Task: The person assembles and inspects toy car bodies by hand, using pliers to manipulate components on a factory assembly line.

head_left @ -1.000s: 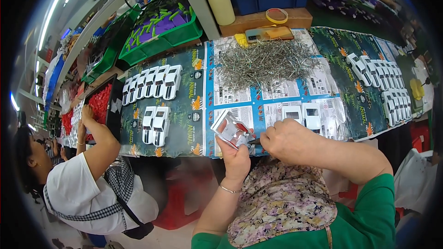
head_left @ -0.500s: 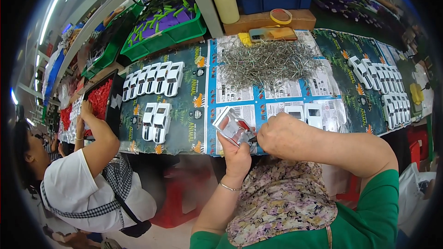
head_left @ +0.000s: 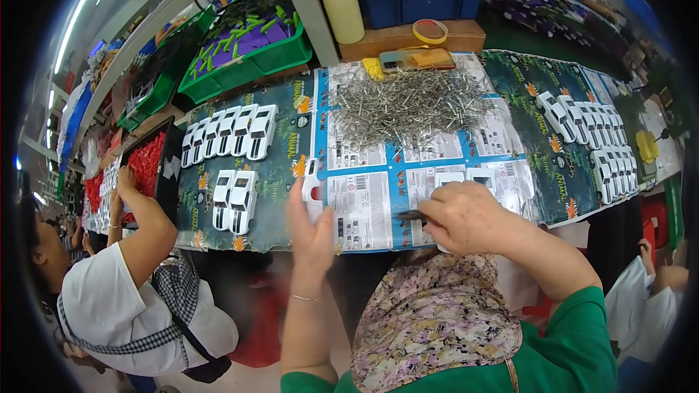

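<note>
A white toy car body (head_left: 312,188) with a red patch on its side is in my left hand (head_left: 313,236), between the fingers and the thumb, over the left part of the table. My right hand (head_left: 466,217) is closed round a slim dark tool (head_left: 411,215) whose tip points left; its exact kind is hard to make out. Partly hidden beyond that hand lie white car bodies (head_left: 479,174). Farther off, a heap of thin silver metal pins (head_left: 408,105) covers the middle. Two white car bodies (head_left: 242,200) stand side by side left of my left hand.
A row of white car bodies (head_left: 240,131) stands at the left, with more rows (head_left: 586,120) at the right. A phone (head_left: 419,60), tape roll (head_left: 429,31), bottle (head_left: 341,4), blue bin (head_left: 415,0) and green crate (head_left: 247,65) line the back. A co-worker (head_left: 131,291) sits left.
My left hand has carried the car body left, away from my right hand. My right hand keeps the dark tool, which now shows apart from the car. The view has shifted slightly.
</note>
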A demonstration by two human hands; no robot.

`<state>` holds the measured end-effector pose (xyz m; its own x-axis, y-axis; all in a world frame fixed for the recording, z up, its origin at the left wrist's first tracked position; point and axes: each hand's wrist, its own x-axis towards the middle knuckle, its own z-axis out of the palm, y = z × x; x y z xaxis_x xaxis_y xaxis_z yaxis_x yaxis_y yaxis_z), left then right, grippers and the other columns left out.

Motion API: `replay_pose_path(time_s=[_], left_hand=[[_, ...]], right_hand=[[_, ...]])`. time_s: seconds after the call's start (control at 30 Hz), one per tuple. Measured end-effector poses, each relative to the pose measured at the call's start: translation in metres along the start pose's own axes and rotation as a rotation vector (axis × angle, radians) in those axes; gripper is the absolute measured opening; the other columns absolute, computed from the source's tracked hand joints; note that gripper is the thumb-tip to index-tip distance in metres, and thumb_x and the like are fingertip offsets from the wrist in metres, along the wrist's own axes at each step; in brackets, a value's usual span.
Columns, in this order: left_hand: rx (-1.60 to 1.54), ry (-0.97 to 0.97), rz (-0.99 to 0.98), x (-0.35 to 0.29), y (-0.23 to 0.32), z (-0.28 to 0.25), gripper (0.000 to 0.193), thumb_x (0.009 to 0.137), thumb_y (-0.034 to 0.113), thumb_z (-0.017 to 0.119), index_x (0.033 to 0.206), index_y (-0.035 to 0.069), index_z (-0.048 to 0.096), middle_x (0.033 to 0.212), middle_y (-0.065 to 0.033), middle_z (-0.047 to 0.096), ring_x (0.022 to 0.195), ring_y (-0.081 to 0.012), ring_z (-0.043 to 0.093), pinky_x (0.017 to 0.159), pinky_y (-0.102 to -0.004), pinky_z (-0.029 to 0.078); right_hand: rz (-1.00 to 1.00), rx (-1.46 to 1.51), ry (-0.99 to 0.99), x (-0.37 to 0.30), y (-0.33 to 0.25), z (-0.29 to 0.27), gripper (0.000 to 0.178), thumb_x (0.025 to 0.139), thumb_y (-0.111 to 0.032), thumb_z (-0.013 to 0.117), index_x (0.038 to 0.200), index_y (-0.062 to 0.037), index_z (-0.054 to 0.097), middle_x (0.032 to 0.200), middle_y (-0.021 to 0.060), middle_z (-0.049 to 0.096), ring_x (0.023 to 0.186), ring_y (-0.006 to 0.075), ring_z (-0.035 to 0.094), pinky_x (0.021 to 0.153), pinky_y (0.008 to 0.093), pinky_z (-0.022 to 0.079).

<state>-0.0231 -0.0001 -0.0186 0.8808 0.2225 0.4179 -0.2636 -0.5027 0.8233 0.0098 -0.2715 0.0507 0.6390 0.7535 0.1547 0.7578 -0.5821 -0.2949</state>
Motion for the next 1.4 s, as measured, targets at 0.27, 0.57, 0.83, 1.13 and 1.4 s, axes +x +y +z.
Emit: replay_pose_path(time_s=[0.27,0.57,0.83,1.13,1.4], left_hand=[[1.064,0.111,0.048,0.02,-0.058,-0.076,0.049,0.069,0.025,0.076,0.115,0.017,0.063,0.108,-0.0154,0.052,0.106,-0.0341,0.047,0.085,-0.0479,0.037],[1.232,0.154,-0.28,0.053,-0.076,-0.125,0.05,0.074,0.025,0.075,0.121,0.019,0.059,0.111,-0.0116,0.052,0.104,-0.0307,0.05,0.08,-0.0483,0.045],[0.813,0.031,0.088,0.061,-0.062,-0.085,0.036,0.079,0.011,0.068,0.114,0.006,0.06,0.099,-0.0137,0.06,0.09,-0.0305,0.059,0.078,-0.0405,0.047],[-0.235,-0.392,-0.307,0.036,0.016,0.053,0.025,0.088,0.014,0.063,0.107,-0.001,0.063,0.074,-0.0043,0.062,0.06,-0.0097,0.055,0.054,-0.0262,0.046],[-0.713,-0.301,-0.54,0.02,0.032,0.059,0.009,0.093,0.01,0.057,0.089,0.002,0.054,0.074,-0.0056,0.059,0.057,-0.0092,0.056,0.048,-0.0239,0.049]], right_hand=[[0.265,-0.3,0.073,0.006,0.053,-0.002,0.017,0.077,-0.019,0.062,0.087,-0.0052,0.064,0.08,0.0117,0.06,0.077,0.0304,0.06,0.067,0.0433,0.047],[0.204,-0.588,-0.043,0.019,0.055,-0.007,0.011,0.074,-0.013,0.06,0.08,-0.007,0.066,0.084,0.0092,0.064,0.083,0.0246,0.061,0.074,0.0365,0.045],[0.06,-0.607,-0.038,0.023,0.068,-0.004,0.009,0.074,-0.009,0.057,0.08,-0.0056,0.062,0.076,0.0081,0.061,0.076,0.0239,0.06,0.067,0.0357,0.046],[-0.213,-0.538,0.032,0.023,0.013,-0.022,0.026,0.071,-0.01,0.059,0.095,-0.0025,0.063,0.075,0.0055,0.057,0.072,0.021,0.057,0.064,0.0336,0.043],[-0.038,-0.2,0.082,0.009,-0.003,-0.014,0.025,0.079,-0.015,0.063,0.101,-0.0037,0.062,0.079,0.0084,0.059,0.074,0.0266,0.059,0.065,0.0384,0.046]])
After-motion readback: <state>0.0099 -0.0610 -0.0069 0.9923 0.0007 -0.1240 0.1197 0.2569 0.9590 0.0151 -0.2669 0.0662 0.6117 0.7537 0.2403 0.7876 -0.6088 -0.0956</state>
